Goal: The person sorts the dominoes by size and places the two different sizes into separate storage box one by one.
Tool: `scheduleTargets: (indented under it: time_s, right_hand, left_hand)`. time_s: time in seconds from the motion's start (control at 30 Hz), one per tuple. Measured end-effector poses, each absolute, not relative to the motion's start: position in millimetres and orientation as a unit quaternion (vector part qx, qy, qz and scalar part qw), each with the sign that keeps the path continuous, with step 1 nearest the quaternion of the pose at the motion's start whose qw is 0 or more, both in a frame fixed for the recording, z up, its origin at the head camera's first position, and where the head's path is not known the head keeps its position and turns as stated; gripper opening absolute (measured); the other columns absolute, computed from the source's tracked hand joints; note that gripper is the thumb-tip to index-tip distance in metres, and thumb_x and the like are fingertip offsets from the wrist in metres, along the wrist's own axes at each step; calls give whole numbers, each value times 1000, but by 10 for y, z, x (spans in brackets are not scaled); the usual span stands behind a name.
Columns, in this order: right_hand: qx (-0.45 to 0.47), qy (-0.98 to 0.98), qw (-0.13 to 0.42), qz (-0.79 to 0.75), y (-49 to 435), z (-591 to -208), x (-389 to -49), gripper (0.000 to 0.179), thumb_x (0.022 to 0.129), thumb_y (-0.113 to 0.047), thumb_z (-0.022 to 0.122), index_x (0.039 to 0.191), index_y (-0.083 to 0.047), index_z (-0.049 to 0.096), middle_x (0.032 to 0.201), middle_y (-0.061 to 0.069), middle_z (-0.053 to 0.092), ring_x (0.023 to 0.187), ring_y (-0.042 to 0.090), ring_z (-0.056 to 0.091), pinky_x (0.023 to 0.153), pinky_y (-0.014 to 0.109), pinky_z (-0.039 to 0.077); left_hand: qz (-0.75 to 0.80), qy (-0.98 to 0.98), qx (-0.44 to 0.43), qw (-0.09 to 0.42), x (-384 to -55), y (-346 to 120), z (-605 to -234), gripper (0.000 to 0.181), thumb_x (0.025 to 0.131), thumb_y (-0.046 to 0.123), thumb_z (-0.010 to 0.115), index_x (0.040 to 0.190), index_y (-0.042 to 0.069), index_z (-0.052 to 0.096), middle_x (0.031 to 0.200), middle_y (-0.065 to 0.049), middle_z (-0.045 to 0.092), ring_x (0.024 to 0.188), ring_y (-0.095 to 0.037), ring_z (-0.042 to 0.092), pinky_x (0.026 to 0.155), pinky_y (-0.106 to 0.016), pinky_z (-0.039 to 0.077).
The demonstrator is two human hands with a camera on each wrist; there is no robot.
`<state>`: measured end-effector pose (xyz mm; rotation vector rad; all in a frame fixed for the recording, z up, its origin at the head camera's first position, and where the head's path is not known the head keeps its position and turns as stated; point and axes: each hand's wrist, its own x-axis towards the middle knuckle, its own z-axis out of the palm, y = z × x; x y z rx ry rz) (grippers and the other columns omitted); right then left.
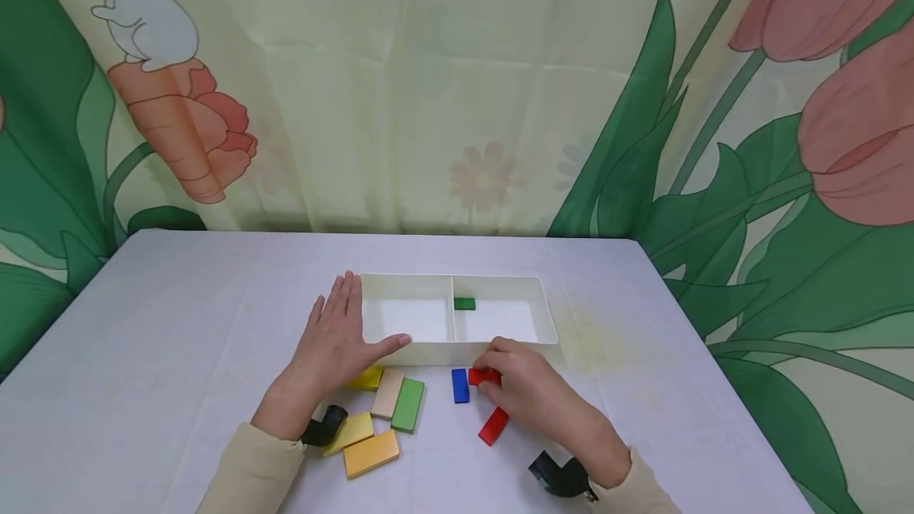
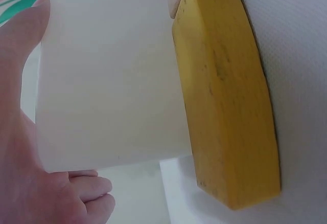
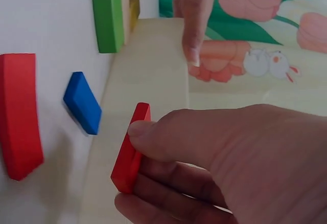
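My right hand [image 1: 531, 383] pinches a small red block [image 3: 127, 157] between thumb and fingers, just in front of the white two-compartment box [image 1: 428, 354]. My left hand [image 1: 332, 339] rests at the box's front left corner, fingers straight along the left side and thumb stretched over the front rim. A dark green block [image 1: 464, 304] lies in the right compartment against the divider. Near my right hand, a blue block [image 1: 460, 385] and another red block [image 1: 493, 426] lie on the table.
Below my left hand, a green block [image 1: 408, 405], a pale wooden block [image 1: 388, 393] and several yellow-orange blocks [image 1: 371, 454] lie on the white-covered table [image 1: 178, 355]. Black wrist cameras [image 1: 560, 476] sit under both wrists. A printed curtain [image 1: 400, 101] hangs behind the table.
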<state>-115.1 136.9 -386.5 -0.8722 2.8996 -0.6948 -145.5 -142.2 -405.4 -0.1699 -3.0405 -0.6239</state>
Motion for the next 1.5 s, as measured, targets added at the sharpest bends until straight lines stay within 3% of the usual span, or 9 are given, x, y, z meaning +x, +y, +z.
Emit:
scheduleTargets:
  time_s: [0.23, 0.53, 0.8, 1.1, 1.5]
  right_hand:
    - [-304, 924, 17, -230, 1410, -3700, -1210, 21, 82, -3, 78, 101, -10, 74, 93, -4, 65, 83, 10, 60, 75, 26, 60]
    - [-347, 908, -13, -233, 1435, -3495, -1367, 19, 83, -1, 77, 101, -7, 75, 93, -1, 67, 81, 10, 61, 68, 15, 54]
    - [-353, 909, -42, -219, 1375, -3469, -1605, 17, 82, 1, 77, 98, -3, 75, 90, 4, 67, 79, 13, 62, 68, 21, 57]
    - [-300, 934, -4, -194, 1337, -3619, -1820, 18, 82, -1, 76, 100, -3, 76, 91, 4, 67, 80, 13, 61, 69, 19, 56]
    - [-294, 943, 20, -158, 1235, -3808, -2031, 13, 85, -3, 75, 98, -5, 77, 88, 3, 66, 76, 12, 55, 67, 19, 52]
  left_hand:
    - [-203, -977, -57, 16, -1461, -1415, -4067, 123, 80, 77, 58, 156, -6, 9, 164, -25, 10, 152, -42, 11, 122, -61, 10]
    - [-199, -978, -54, 16, -1464, -1424, -4064, 123, 80, 78, 58, 156, -6, 9, 164, -25, 10, 152, -42, 11, 122, -61, 11]
    - [-198, -979, -51, 17, -1474, -1430, -4052, 123, 80, 78, 58, 156, -6, 9, 164, -25, 9, 153, -42, 10, 123, -61, 10]
    - [-208, -977, -53, 13, -1451, -1410, -4066, 124, 79, 79, 57, 156, -6, 9, 164, -25, 10, 153, -42, 10, 123, -61, 9]
    - [-203, -978, -55, 18, -1452, -1420, -4065, 124, 80, 79, 57, 156, -6, 9, 164, -25, 10, 153, -42, 11, 123, -60, 11]
